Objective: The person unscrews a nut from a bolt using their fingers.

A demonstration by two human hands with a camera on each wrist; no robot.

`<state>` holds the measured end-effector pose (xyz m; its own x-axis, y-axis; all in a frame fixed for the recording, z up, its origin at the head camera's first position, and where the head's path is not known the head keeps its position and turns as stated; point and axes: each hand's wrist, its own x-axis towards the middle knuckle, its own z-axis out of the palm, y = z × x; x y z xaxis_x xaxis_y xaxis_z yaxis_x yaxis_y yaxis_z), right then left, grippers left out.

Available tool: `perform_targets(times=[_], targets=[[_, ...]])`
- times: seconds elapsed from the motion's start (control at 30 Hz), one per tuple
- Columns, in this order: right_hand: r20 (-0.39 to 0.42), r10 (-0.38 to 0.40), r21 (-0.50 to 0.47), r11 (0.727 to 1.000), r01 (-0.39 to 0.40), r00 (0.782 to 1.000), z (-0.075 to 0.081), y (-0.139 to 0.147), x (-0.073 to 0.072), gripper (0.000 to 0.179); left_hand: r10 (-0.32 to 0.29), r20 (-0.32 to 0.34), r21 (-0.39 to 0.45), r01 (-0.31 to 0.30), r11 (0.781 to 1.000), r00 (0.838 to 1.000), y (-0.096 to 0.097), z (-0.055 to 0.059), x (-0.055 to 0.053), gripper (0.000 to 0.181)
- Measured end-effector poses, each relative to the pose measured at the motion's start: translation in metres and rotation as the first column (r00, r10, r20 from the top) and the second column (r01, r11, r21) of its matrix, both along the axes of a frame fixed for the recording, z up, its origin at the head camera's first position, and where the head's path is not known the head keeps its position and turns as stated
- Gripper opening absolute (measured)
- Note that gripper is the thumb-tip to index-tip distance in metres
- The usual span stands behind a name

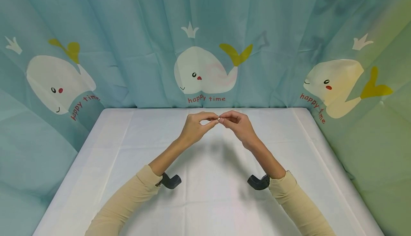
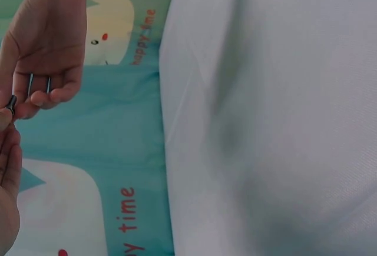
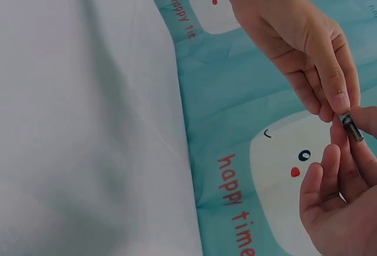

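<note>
Both hands meet fingertip to fingertip above the far part of the table, around one small metal bolt [image 1: 218, 119]. In the right wrist view the bolt [image 3: 353, 129] shows a dark threaded shaft and a paler silvery end. My left hand [image 1: 194, 126] pinches the silvery end between thumb and fingertips. From the other side, my right hand [image 1: 239, 126] holds the shaft between its thumb and fingers. The left wrist view catches the bolt [image 2: 11, 104] at its left edge, partly hidden by the fingers, with the right hand [image 2: 50, 50] above.
A white cloth [image 1: 212, 200] covers the table under the forearms. Blue-green curtains [image 1: 144, 68] printed with whales hang right behind the table's far edge. Black curved pieces [image 1: 171, 181] stick out at both wrists, by the beige sleeves [image 1: 128, 200].
</note>
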<state>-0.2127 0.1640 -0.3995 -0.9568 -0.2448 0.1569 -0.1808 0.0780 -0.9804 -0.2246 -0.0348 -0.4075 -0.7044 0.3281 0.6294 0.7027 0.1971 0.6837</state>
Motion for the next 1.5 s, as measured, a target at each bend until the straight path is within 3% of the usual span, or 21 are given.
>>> perform_targets(times=[0.43,0.7,0.87,1.07,1.5], targets=[[-0.032,0.024,-0.002,1.000,-0.024,0.999,-0.0017,-0.0010,-0.0007,0.022,0.017,0.027,-0.012,-0.016,1.000,1.000,-0.0005,-0.0008,0.0010,0.011],[0.033,0.004,0.005,1.000,-0.004,0.999,0.0000,-0.0013,-0.0017,0.037,0.033,-0.017,-0.024,-0.033,0.999,0.999,-0.0017,-0.0017,-0.0005,0.011],[0.089,-0.034,0.023,0.999,0.032,0.995,0.0003,-0.0011,-0.0029,0.034,0.022,-0.024,-0.023,-0.023,0.999,0.999,-0.0011,-0.0010,-0.0009,0.010],[0.102,-0.032,0.027,0.999,0.030,0.994,-0.0024,-0.0009,-0.0039,0.029,0.017,-0.023,-0.026,-0.017,1.000,1.000,-0.0008,-0.0003,-0.0007,0.010],[0.009,0.010,-0.027,1.000,-0.009,1.000,-0.0009,-0.0001,-0.0009,0.023,0.027,-0.012,-0.027,-0.027,0.999,1.000,0.0000,-0.0014,-0.0010,0.010]])
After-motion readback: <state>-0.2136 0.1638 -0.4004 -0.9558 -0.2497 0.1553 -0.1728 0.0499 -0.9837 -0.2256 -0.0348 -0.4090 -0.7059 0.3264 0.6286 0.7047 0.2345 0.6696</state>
